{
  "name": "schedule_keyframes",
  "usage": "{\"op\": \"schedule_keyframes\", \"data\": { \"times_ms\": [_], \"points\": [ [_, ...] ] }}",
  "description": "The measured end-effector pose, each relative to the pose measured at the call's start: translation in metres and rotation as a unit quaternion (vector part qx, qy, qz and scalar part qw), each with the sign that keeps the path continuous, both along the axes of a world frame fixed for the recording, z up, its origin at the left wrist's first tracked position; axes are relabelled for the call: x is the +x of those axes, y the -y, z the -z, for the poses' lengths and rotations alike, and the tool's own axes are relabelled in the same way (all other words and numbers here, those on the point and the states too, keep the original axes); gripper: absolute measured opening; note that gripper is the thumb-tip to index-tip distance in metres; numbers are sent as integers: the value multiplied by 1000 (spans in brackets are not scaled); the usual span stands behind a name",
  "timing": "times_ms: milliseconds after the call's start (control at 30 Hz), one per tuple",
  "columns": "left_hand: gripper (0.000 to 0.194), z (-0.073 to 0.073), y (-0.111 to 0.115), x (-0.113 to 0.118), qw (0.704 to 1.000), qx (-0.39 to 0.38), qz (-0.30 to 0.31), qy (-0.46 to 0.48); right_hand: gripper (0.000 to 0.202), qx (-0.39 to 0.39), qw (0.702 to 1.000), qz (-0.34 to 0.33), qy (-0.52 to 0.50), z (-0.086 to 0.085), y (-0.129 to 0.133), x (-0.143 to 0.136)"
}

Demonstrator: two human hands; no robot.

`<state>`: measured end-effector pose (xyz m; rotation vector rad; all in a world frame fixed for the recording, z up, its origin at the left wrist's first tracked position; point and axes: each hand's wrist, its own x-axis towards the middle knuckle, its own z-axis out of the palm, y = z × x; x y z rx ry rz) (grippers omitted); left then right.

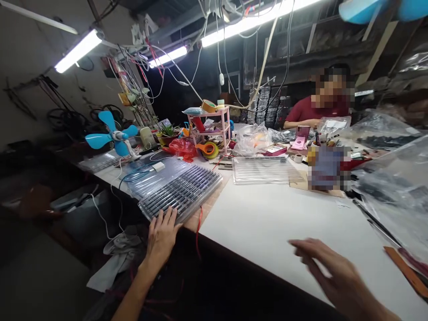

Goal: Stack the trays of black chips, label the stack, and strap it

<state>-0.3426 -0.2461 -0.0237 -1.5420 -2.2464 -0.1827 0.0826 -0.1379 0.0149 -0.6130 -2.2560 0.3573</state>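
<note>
A blue-bladed fan (117, 135) stands left of a pink rack (223, 129) bearing a tape roll (207, 106).

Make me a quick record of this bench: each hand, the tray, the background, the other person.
Left hand: fingers on near edge of filled tray
Right hand: over white tabletop, nothing visible in it
Tray contents: rows of dark, slender pieces
Background: blue-bladed fan, pink rack
Other person: across the table, dark red top

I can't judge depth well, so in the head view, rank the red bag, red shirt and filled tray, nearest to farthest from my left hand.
From your left hand:
1. Filled tray: touching it.
2. Red bag: beyond the tray.
3. Red shirt: far right.
</note>
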Motion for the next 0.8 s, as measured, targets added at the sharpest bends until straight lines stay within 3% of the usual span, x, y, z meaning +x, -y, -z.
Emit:
{"op": "schedule_keyframes", "data": {
  "times_ms": [67, 133, 267, 333, 433, 533, 600, 667, 800],
  "points": [
    [47, 5, 16, -10, 1000, 13, 18, 4, 27, 37, 995, -76, 53, 1, -5, -48],
    [45, 6, 36, -25, 999, 32, 32, 31, 27, 59, 986, -104, 120, 8, -22, -90],
    [43, 9, 87, -64, 982, 100, 15, 158, 32, 65, 970, -98, 213, 31, -80, -150],
    [45, 11, 106, -83, 949, 166, -18, 267, 38, 67, 968, -95, 221, 41, -112, -180],
    [50, 13, 109, -109, 896, 243, -61, 367, 52, 73, 967, -99, 225, 49, -147, -228],
    [56, 12, 88, -128, 908, 195, -28, 370, 55, 76, 965, -114, 223, 54, -158, -266],
    [57, 10, 71, -137, 918, 162, -2, 362, 51, 74, 967, -120, 214, 59, -155, -277],
    [59, 7, 59, -141, 925, 146, -16, 351, 49, 69, 970, -114, 202, 64, -147, -275],
    [56, -6, 52, -135, 964, 90, 6, 249, 46, 65, 973, -110, 190, 65, -133, -237]
  ]
}}
